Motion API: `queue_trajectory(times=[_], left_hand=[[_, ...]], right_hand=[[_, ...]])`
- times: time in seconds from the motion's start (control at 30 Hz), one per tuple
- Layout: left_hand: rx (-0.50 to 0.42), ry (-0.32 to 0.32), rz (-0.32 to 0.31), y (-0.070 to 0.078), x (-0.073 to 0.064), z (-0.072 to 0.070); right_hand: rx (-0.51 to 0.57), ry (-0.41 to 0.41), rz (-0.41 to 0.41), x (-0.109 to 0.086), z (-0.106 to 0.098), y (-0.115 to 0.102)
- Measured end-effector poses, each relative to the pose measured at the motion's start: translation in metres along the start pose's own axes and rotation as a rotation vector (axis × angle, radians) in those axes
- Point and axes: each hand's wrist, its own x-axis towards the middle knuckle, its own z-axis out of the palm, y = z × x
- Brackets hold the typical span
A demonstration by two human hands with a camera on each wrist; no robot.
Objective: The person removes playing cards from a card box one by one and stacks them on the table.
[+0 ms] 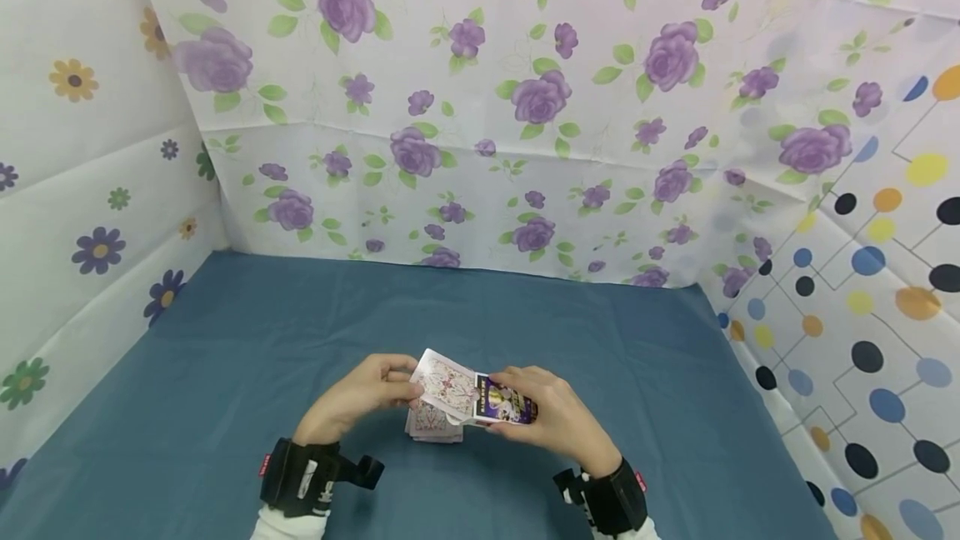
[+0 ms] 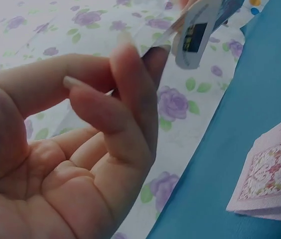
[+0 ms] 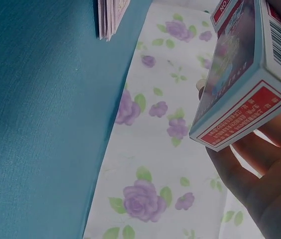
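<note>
My left hand [image 1: 363,396] pinches the outer end of some playing cards [image 1: 447,383] with red-patterned backs. Their other end meets the mouth of a purple and white card box [image 1: 506,403], which my right hand [image 1: 561,417] grips from the right. How far the cards reach inside is hidden. In the right wrist view the closed end of the card box [image 3: 244,115] faces the camera, with a red label and a barcode. Below the held cards, a stack of playing cards [image 1: 435,428] lies on the blue cloth, partly covered from above; its patterned back also appears in the left wrist view.
A blue cloth [image 1: 300,323] covers the table. Behind it hangs a white sheet with purple roses [image 1: 540,98]. Flower-printed sheeting [image 1: 75,157] stands at the left, and dotted sheeting [image 1: 870,357] at the right. Each wrist wears a black strap [image 1: 307,477].
</note>
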Motion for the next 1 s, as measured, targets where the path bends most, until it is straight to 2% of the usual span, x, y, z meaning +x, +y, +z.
queue_trajectory(times=[0.2,0.3,0.53,0.63,0.73,1.0], left_hand=[[0.004,0.088,0.001,0.001,-0.002,-0.004],[-0.009,0.153,-0.017,0.000,-0.001,-0.004],[-0.059,0.403,-0.048,-0.003,0.004,-0.002],[-0.088,0.475,-0.041,-0.007,0.006,-0.003],[-0.076,0.511,-0.031,-0.013,0.009,-0.003],[0.044,0.529,-0.049,-0.032,0.021,0.005]], right_hand=[[0.013,0.002,-0.002,0.000,0.000,0.000],[0.015,0.000,0.000,0.000,0.001,0.000],[0.007,-0.006,0.004,0.000,0.002,0.000],[0.008,-0.006,0.005,0.000,0.001,0.000],[0.007,-0.008,0.007,0.000,0.001,0.000],[0.014,-0.013,0.027,0.000,0.001,0.001]])
